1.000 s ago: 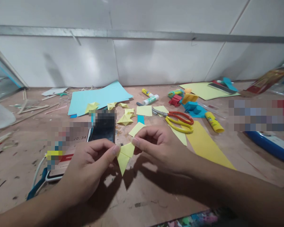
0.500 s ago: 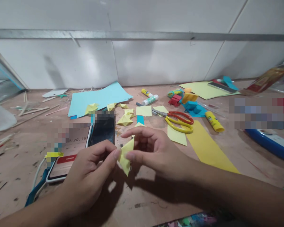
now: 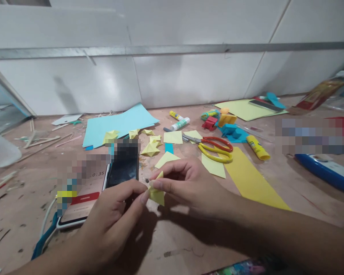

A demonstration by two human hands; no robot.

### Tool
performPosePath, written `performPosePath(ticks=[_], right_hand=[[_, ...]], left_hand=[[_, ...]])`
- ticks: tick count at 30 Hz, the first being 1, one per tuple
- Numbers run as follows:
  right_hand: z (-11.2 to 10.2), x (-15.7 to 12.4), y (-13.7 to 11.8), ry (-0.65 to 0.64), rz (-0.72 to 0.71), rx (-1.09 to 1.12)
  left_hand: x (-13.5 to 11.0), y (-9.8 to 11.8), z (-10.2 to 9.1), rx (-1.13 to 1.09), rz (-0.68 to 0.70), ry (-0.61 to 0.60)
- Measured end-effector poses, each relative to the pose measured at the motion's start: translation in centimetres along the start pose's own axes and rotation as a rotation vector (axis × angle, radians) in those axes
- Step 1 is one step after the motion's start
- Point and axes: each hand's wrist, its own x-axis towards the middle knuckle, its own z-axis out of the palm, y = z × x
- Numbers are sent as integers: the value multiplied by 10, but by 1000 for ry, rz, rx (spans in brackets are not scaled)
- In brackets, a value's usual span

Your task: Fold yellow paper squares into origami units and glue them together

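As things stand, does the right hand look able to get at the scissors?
Probably yes: the scissors lie just beyond the right hand, only flat paper between, though it pinches the folded yellow piece.

The phone (image 3: 84, 196) beside the dark one shows digits that seem to read "0:35"; its red button's lettering is too blurred.

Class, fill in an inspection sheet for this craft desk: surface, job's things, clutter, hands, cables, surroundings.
Surface: brown table, scuffed and strewn with scraps.
Job's things: folded yellow paper, held just above the table.
Clutter: scissors, glue stick, light blue sheet, yellow strip, phone.
Hands: left hand and right hand both pinch the folded yellow paper.
Cables: white cable beside the phone.
Surroundings: white wall, metal rail.
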Motion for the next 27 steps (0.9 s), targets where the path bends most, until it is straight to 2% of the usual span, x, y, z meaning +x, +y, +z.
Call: performPosePath(ticks=[5,8,12,15,21,24,27], right_hand=[[2,-4,-1,50,-22,32],[2,-6,-3,51,-38,-14],[0,-6,-5,-79,8,-49],[1,-5,-5,-136,43,-104],[3,-4,1,-39,-86,-282],[1,-1,3,-25,-71,-230],[0,1,2,-20,-51,-105]], left_hand=[[-1,1,1,89,2,18],[-2,1,1,37,-34,-7],[-3,0,3,-68,-66,38],[-2,-1,4,-155,-91,4],[2,-1,4,-153,-82,-50],[2,-1,5,-207,-114,-46],[2,-3,5,-288,-167,24]])
